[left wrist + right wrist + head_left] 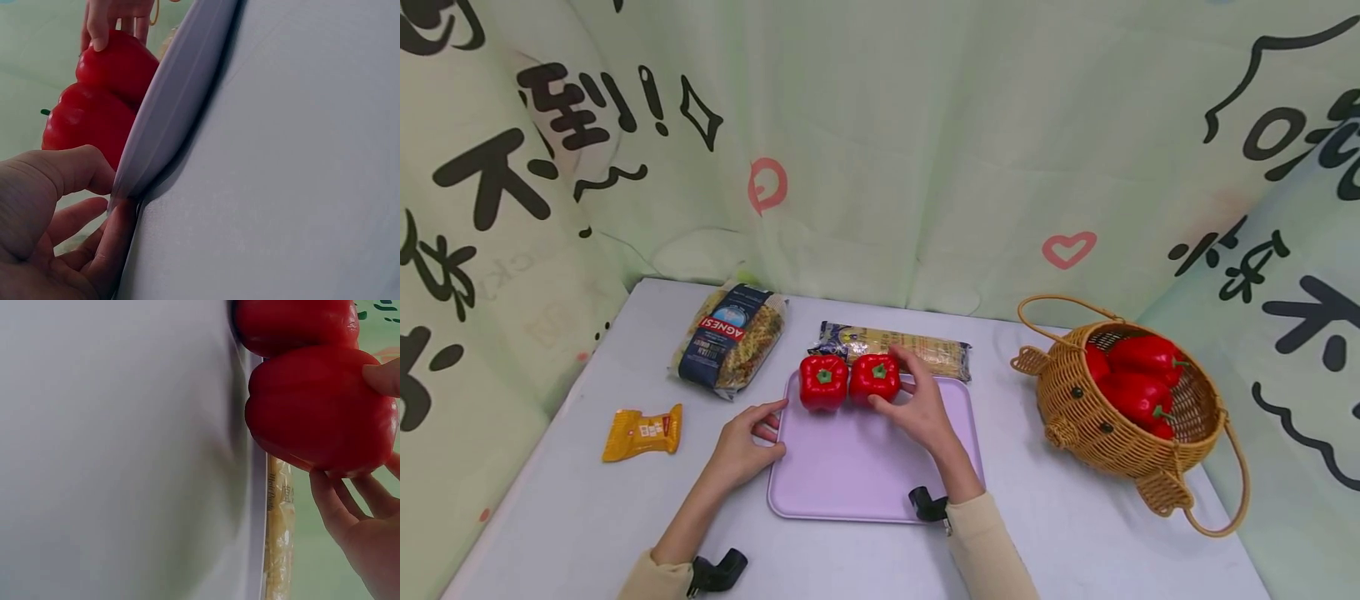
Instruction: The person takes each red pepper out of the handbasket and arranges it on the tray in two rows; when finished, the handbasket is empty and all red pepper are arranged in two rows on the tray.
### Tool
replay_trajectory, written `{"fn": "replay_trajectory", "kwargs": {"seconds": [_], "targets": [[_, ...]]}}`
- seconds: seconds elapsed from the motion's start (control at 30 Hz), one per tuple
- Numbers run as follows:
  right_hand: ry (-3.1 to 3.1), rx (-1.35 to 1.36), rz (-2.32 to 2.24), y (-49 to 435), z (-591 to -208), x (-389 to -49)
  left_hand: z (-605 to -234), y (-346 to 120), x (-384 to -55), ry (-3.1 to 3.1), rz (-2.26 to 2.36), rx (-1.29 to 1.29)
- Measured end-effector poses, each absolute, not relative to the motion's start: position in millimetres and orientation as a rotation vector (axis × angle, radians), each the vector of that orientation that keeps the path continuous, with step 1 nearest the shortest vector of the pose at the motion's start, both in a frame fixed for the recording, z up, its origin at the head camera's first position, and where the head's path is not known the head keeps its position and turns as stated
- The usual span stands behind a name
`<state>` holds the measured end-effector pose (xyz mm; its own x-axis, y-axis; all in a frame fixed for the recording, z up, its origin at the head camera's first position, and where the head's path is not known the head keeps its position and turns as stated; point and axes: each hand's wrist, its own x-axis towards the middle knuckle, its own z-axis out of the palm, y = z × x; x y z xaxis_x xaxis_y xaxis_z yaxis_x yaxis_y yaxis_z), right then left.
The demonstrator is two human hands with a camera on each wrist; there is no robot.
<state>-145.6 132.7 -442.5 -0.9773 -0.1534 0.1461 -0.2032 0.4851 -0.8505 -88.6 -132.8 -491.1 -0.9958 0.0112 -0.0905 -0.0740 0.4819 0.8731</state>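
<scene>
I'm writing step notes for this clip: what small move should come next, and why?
Probably the right hand should let go of its red pepper, which appears to rest on the lilac tray beside another red pepper, while the left hand touches the tray's edge.

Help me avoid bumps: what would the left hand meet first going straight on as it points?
The tray, which the left hand touches; past its rim, probably the left pepper, though depth is unclear.

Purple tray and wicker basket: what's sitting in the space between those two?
Nothing sits there: straight across from the purple tray to the wicker basket is bare white tabletop, as the head view shows.
</scene>
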Motion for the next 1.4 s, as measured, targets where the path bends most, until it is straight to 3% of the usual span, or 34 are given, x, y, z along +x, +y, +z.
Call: {"fn": "replay_trajectory", "kwargs": {"seconds": [0.8, 1.1, 1.4], "targets": [[-2.639, 0.366, 1.622, 137.2, -438.7, -145.2, -491.5, -132.4, -89.0, 2.631, 1.56, -0.046], [-2.582, 0.292, 1.684, 144.8, -394.8, -131.8, -492.7, -132.5, -88.4, 2.621, 1.568, -0.049], [-2.444, 0.189, 1.658, 190.5, -401.9, -146.9, -490.3, -132.4, -88.4, 2.621, 1.554, -0.043]]}}
